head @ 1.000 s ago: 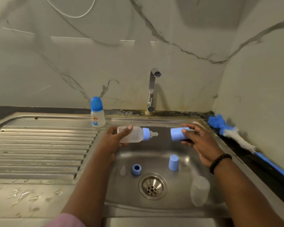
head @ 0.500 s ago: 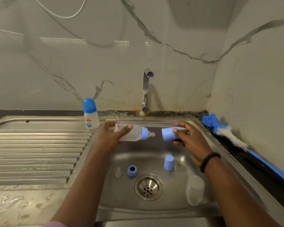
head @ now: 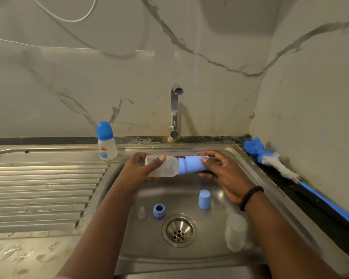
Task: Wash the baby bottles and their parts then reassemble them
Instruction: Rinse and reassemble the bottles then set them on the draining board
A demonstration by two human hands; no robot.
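My left hand (head: 140, 173) grips a clear baby bottle (head: 166, 167) held sideways over the steel sink (head: 189, 256). My right hand (head: 220, 170) holds a blue cap (head: 193, 165) that now sits over the bottle's teat, against its blue collar (head: 181, 167). In the basin lie a clear teat (head: 141, 213), a blue collar ring (head: 159, 210), a second blue cap (head: 204, 199) standing mouth down, and a clear bottle body (head: 235, 232). An assembled bottle with a blue cap (head: 106, 141) stands on the sink's back rim at the left.
A tap (head: 174, 111) rises behind the basin, with no water running. The ribbed draining board (head: 40, 190) stretches to the left, wet near the front. A blue and white bottle brush (head: 280, 168) lies along the dark counter strip at the right wall.
My right hand brought the blue cap leftward onto the bottle's teat end; before, the cap and bottle were apart with the teat showing. The view also shifted slightly.
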